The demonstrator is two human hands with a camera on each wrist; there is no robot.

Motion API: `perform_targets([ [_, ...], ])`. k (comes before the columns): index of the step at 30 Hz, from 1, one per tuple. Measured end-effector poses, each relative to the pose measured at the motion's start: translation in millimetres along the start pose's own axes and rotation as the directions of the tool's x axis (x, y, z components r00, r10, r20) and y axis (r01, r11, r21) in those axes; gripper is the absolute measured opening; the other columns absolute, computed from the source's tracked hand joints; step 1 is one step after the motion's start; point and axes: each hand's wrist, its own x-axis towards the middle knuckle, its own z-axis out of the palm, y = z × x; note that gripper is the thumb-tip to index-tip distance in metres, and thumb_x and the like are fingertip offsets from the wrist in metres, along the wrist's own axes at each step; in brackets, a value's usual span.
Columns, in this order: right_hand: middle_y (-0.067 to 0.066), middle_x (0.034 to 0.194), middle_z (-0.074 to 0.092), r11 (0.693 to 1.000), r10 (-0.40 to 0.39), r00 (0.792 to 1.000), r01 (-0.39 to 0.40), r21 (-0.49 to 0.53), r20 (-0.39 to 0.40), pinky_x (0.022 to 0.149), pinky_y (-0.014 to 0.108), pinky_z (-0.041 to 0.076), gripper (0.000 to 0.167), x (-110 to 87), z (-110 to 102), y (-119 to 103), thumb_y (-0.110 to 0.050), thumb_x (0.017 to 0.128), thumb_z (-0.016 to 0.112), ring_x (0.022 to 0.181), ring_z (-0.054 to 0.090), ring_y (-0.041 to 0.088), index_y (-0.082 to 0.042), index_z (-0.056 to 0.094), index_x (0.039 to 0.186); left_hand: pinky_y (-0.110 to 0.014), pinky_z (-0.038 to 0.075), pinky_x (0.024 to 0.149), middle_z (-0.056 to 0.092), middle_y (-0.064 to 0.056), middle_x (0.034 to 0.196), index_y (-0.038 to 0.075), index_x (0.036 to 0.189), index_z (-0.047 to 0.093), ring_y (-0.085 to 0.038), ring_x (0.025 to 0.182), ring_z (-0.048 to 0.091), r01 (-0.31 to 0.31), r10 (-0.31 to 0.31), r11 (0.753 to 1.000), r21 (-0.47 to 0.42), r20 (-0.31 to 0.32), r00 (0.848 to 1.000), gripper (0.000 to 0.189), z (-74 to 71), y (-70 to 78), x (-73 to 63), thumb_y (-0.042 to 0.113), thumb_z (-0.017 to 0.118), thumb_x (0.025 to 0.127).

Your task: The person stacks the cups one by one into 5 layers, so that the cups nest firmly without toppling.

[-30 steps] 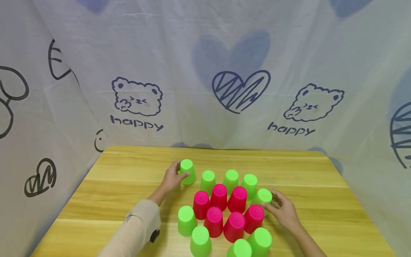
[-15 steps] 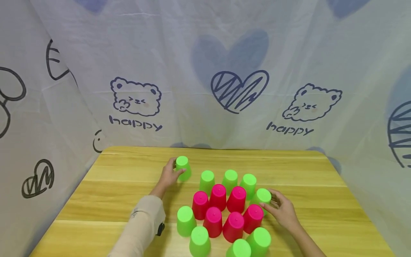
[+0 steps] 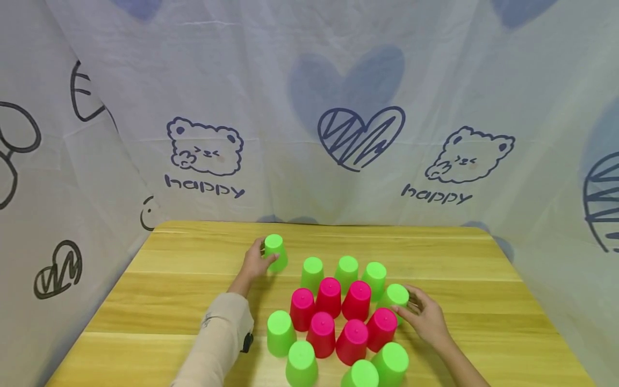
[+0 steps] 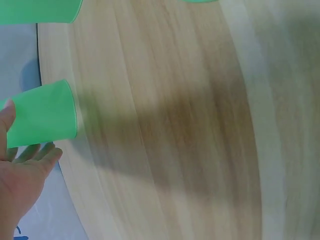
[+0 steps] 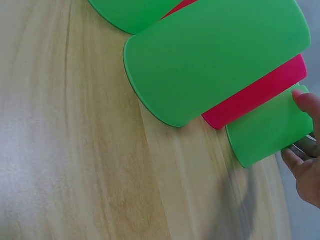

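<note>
In the head view my left hand [image 3: 255, 263] holds an upside-down green plastic cup [image 3: 274, 251], thumb on the near side and fingers behind. This cup stands apart, at the back left of the others; the left wrist view shows the same green cup [image 4: 42, 115] between thumb and fingers. At the group's right side, my right hand [image 3: 427, 317] grips another green cup [image 3: 395, 297] with thumb and fingertips. Several upside-down red cups [image 3: 323, 334] fill the middle. More green cups [image 3: 282, 334] surround them, in front and behind.
The cups stand on a wood-grain table [image 3: 145, 301]. Behind it and at the sides hangs a pale cloth [image 3: 280, 177] printed with hearts and bears. Two green cups, including a front one [image 3: 360, 375], are near the lower edge of the head view.
My left hand has moved its green cup a little left and back, away from the others, then stayed nearly still. The right hand keeps its place on its cup.
</note>
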Motion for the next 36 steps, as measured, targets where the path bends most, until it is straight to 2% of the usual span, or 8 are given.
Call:
perform_targets([
  [7, 0.022, 0.115, 0.061, 1.000, -0.015, 0.999, 0.015, -0.003, -0.035, 0.086, 0.013, 0.049, 0.049, -0.4, -6, -4, -0.011, 0.080, 0.072, 0.092, 0.049, -0.016, 0.005, 0.053, 0.122, -0.055, 0.038, 0.103, 0.031, -0.034, 0.141, -0.008, 0.141, 0.024, -0.049, 0.128, 0.035, 0.067, -0.068, 0.997, 0.027, 0.015, 0.998, 0.070, -5.7, -5.6, -10.7, 0.016, 0.063, 0.087],
  [10, 0.023, 0.115, 0.060, 1.000, -0.032, 0.999, 0.032, -0.001, -0.037, 0.084, 0.008, 0.046, 0.048, 0.7, -12, -6, -0.009, 0.080, 0.071, 0.092, 0.048, -0.017, 0.005, 0.053, 0.122, -0.054, 0.038, 0.103, 0.031, -0.033, 0.142, -0.007, 0.141, 0.026, -0.049, 0.128, 0.035, 0.068, -0.069, 0.997, 0.043, 0.012, 0.998, 0.071, -11.4, -9.2, -17.3, 0.020, 0.064, 0.087],
  [17, 0.025, 0.117, 0.059, 0.996, -0.065, 0.997, 0.063, -0.062, -0.033, 0.086, 0.015, 0.051, 0.048, 6.9, -28, -17, -0.011, 0.082, 0.070, 0.092, 0.044, -0.021, 0.006, 0.052, 0.123, -0.055, 0.037, 0.104, 0.031, -0.029, 0.144, -0.004, 0.140, 0.031, -0.047, 0.131, 0.031, 0.049, -0.053, 0.997, 0.067, 0.059, 0.997, 0.065, -28.3, -14.2, -34.3, 0.024, 0.061, 0.089],
  [22, 0.026, 0.114, 0.060, 0.989, -0.132, 0.990, 0.128, -0.076, -0.050, 0.081, 0.005, 0.046, 0.045, 14.2, -40, -27, -0.006, 0.081, 0.069, 0.091, 0.045, -0.022, 0.008, 0.053, 0.121, -0.055, 0.035, 0.105, 0.033, -0.028, 0.144, -0.005, 0.138, 0.034, -0.048, 0.132, 0.031, 0.041, -0.049, 0.994, 0.097, 0.078, 0.996, 0.063, -39.4, -20.0, -46.2, 0.026, 0.060, 0.089],
  [25, 0.028, 0.113, 0.060, 0.982, -0.175, 0.983, 0.169, -0.081, -0.064, 0.080, 0.004, 0.046, 0.044, 18.1, -44, -34, -0.004, 0.080, 0.069, 0.091, 0.046, -0.022, 0.009, 0.053, 0.120, -0.055, 0.035, 0.105, 0.035, -0.027, 0.143, -0.005, 0.137, 0.036, -0.048, 0.131, 0.032, 0.029, -0.038, 0.995, 0.098, 0.086, 0.996, 0.063, -44.4, -21.8, -52.2, 0.028, 0.061, 0.089],
  [36, 0.026, 0.116, 0.060, 0.980, -0.167, 0.985, 0.160, -0.118, -0.052, 0.082, 0.012, 0.050, 0.047, 29.4, -50, -61, -0.011, 0.082, 0.069, 0.091, 0.044, -0.024, 0.005, 0.053, 0.123, -0.057, 0.034, 0.105, 0.038, -0.027, 0.141, -0.003, 0.135, 0.041, -0.048, 0.129, 0.035, -0.014, 0.003, 0.996, 0.090, 0.120, 0.993, 0.059, -54.0, -23.3, -74.3, 0.029, 0.060, 0.090],
])
